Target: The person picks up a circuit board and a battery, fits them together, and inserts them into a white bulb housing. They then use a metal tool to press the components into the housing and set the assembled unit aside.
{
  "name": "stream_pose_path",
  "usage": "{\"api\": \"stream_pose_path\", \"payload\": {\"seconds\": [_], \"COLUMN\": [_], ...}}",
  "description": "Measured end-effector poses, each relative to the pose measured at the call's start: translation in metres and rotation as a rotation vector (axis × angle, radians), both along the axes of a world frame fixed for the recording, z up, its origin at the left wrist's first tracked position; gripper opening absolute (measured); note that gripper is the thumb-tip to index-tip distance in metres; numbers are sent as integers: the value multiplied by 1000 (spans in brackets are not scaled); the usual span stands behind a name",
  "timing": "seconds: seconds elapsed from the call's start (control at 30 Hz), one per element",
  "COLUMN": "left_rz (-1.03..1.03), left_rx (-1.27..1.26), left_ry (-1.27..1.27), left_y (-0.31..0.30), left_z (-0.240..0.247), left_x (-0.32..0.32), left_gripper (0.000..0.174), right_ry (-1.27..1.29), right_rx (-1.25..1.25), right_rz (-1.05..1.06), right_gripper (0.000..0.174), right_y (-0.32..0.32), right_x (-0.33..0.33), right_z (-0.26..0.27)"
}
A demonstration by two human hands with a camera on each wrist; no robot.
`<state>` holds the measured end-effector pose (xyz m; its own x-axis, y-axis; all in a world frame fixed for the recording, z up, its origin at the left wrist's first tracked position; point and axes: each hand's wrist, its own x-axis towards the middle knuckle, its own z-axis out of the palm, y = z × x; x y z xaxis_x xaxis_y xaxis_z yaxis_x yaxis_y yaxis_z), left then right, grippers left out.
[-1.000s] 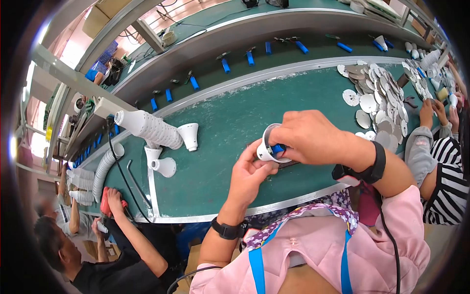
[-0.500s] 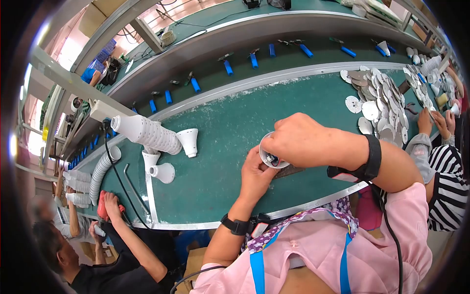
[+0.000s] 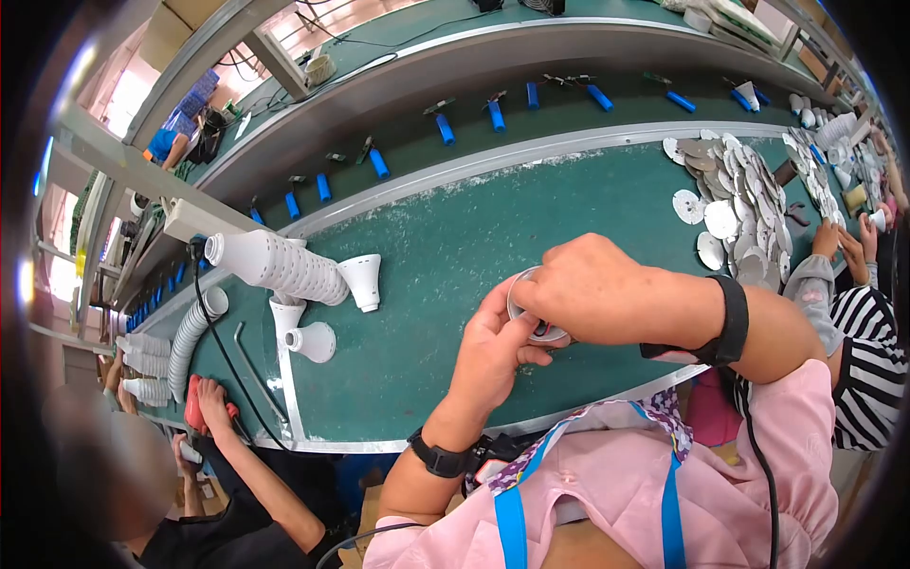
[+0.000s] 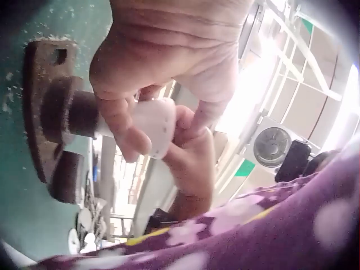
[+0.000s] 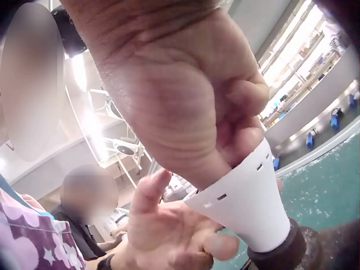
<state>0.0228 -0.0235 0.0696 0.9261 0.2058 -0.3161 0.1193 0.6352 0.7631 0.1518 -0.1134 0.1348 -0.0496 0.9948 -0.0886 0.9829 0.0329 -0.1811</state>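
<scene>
A white cone-shaped lamp housing (image 5: 247,202) has its narrow end on a dark post of a rusty metal fixture (image 4: 53,112). My left hand (image 3: 488,356) holds it from the side, and in the left wrist view its fingers curl round the white wall. From above, my right hand (image 3: 597,289) reaches over the wide mouth, with its bent fingers and thumb down inside the housing (image 3: 517,296). A bit of wiring (image 3: 542,330) shows in the mouth. I cannot tell what the right fingertips grip, as the wall hides them.
Stacked white housings (image 3: 284,266) stand on the left of the green table (image 3: 445,237), by loose ones. A heap of round metal discs (image 3: 739,204) lies on the right. Blue cylinders (image 3: 445,128) with small boards line the back channel. Other people work at both sides.
A blue cylinder showed in the housing's mouth a second ago; now it is hidden. My right hand has bent over the mouth, and both hands have shifted slightly toward the table's front edge.
</scene>
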Motion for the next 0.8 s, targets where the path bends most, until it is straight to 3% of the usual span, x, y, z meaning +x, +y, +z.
{"api": "stream_pose_path", "payload": {"seconds": [0.17,0.23,0.27,0.33,0.37,0.43,0.53,0.67,0.77,0.8], "left_rz": [27,39,39,48,47,41,37,55,54,44], "left_rx": [35,36,39,40,48,62,62,50,42,39], "left_ry": [10,12,19,21,28,30,25,14,-2,4], "left_y": [-2,-2,-2,-2,-2,-2,-3,-4,-2,-2], "left_z": [-3,-2,0,0,0,1,1,-1,-1,-1], "left_x": [2,3,3,3,3,3,3,2,2,2], "left_gripper": [42,41,41,41,41,41,41,41,42,42], "right_ry": [-8,78,81,420,418,35,-35,92,4,97], "right_rx": [-33,68,67,474,473,585,399,325,395,459], "right_rz": [-19,-40,-39,-202,-195,-560,-575,-612,-531,-575], "right_gripper": [14,31,31,39,39,43,48,54,58,58], "right_y": [-4,-9,-16,-37,-48,-72,-98,-95,-93,-93], "right_x": [-1,2,4,14,21,32,23,5,7,10], "right_z": [0,0,2,5,-8,-59,-117,-115,-114,-114]}}
